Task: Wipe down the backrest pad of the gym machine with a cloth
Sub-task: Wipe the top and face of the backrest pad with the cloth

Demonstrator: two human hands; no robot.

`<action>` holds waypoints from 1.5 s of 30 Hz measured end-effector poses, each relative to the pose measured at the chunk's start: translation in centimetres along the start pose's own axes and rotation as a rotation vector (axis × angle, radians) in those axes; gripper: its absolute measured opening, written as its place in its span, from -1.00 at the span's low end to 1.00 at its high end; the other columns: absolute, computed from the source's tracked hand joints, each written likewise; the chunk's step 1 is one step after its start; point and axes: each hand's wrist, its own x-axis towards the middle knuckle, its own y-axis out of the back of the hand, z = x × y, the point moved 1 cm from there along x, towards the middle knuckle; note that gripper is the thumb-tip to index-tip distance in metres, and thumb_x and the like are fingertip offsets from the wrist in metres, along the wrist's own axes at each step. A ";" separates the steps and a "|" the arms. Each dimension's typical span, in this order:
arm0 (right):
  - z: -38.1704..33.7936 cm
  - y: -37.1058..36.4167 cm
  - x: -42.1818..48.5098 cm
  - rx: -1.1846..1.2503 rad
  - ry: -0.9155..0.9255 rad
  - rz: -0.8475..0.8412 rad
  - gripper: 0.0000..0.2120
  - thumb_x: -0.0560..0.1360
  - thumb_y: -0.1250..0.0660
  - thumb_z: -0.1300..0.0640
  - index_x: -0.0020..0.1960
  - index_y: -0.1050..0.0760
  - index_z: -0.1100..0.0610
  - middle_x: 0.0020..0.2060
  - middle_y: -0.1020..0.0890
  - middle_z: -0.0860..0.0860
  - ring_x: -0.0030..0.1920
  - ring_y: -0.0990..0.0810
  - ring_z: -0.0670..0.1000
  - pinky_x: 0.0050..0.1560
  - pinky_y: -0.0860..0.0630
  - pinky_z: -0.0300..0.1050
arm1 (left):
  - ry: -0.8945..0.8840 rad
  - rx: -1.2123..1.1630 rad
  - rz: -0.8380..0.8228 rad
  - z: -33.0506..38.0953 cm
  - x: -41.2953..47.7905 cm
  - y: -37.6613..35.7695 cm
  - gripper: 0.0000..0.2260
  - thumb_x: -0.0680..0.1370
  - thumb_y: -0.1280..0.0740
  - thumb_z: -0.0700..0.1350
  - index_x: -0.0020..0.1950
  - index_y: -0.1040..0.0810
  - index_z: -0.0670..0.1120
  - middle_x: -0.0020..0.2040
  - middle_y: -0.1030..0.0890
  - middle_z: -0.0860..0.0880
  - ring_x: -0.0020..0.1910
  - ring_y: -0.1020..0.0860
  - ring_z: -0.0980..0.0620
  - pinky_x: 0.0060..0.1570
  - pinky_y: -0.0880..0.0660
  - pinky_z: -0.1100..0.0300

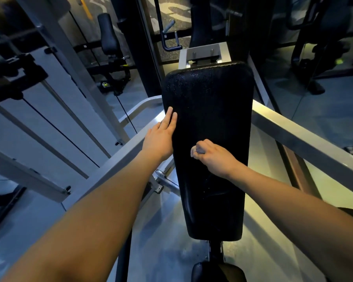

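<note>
The backrest pad (210, 102) bears a flat left hand (161, 137) and a cloth (194, 152).

Inside a gym, black backrest pad (208, 119) catching dim light, steel frames (293, 131) and cables (59, 131) running alongside, padded machines (108, 33) standing behind.

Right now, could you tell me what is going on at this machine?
A person is wiping the black backrest pad of a gym machine. The right hand grips a small bunched light cloth and presses it against the middle of the pad. The left hand lies flat, fingers straight, on the pad's left edge, apparently steadying it. The pad's upper part looks speckled, perhaps with droplets. Grey frame bars run along both sides.
</note>
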 end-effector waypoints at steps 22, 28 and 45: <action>7.3 6.1 0.2 -0.031 -0.179 0.382 -0.74 0.53 -0.30 0.44 0.15 -0.60 0.21 0.18 -0.57 0.15 0.12 -0.51 0.23 0.08 -0.53 0.07 | 0.031 -0.208 0.051 6.6 0.3 -0.2 -0.28 0.58 -0.22 -0.26 0.68 0.00 0.01 0.68 0.18 -0.03 0.65 0.14 -0.07 0.44 -0.37 -0.04; 5.4 0.8 -6.0 0.025 -0.094 0.178 -0.74 0.52 -0.23 0.34 0.14 -0.59 0.23 0.09 -0.57 0.12 0.11 -0.54 0.20 -0.04 -0.58 0.01 | 0.083 -0.044 -0.086 7.7 1.0 -0.7 -0.16 0.58 -0.30 -0.21 0.66 0.19 0.06 0.62 0.40 -0.07 0.63 0.28 -0.13 0.55 -0.14 -0.23; 6.0 -2.1 -11.8 0.113 -0.221 0.109 -0.65 0.42 -0.42 0.41 0.15 -0.61 0.15 0.15 -0.58 0.09 0.09 -0.49 0.21 -0.08 -0.60 0.05 | 0.134 0.074 -0.109 8.3 1.3 -1.7 -0.10 0.56 -0.38 -0.05 0.66 0.22 0.06 0.58 0.48 -0.10 0.62 0.31 -0.15 0.43 -0.36 -0.19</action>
